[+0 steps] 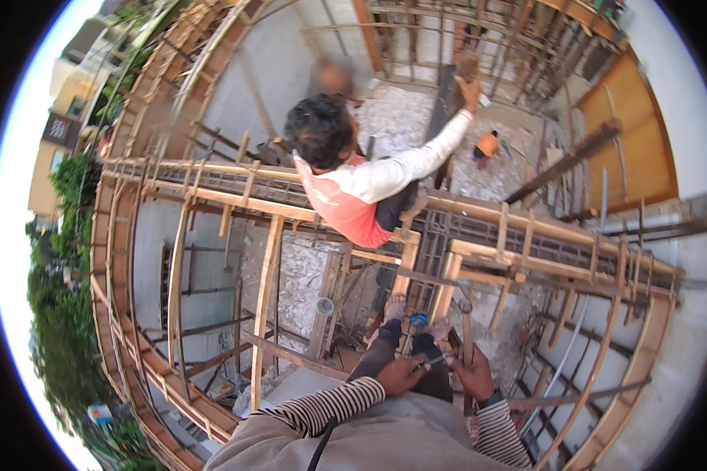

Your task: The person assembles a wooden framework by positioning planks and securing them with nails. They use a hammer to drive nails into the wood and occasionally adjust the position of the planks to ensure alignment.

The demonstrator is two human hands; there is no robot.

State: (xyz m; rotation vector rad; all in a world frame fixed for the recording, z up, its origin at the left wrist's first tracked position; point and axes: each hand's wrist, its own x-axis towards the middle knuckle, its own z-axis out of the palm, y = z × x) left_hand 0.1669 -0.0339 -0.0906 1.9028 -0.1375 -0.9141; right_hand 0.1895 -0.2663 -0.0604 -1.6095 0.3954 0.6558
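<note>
In my right hand point(476, 375) is a hammer point(467, 330), its wooden handle upright and its head pointing away from me. My left hand point(401, 374) is closed, with its fingertips close to the right hand. Between the two hands runs a thin, light, metal-looking piece point(432, 361), too small to name. My feet rest near a wooden formwork beam point(445, 292) with steel bars point(430, 263) inside it. A small blue object point(419, 320) lies between my feet.
A co-worker point(346, 177) in a red and white shirt sits on the crossing formwork beam point(526, 228), one arm stretched toward a wooden post point(467, 67). Another person point(334, 78) and an orange-topped figure point(487, 145) are lower down. Wooden props point(267, 314) and a bucket point(325, 306) stand below.
</note>
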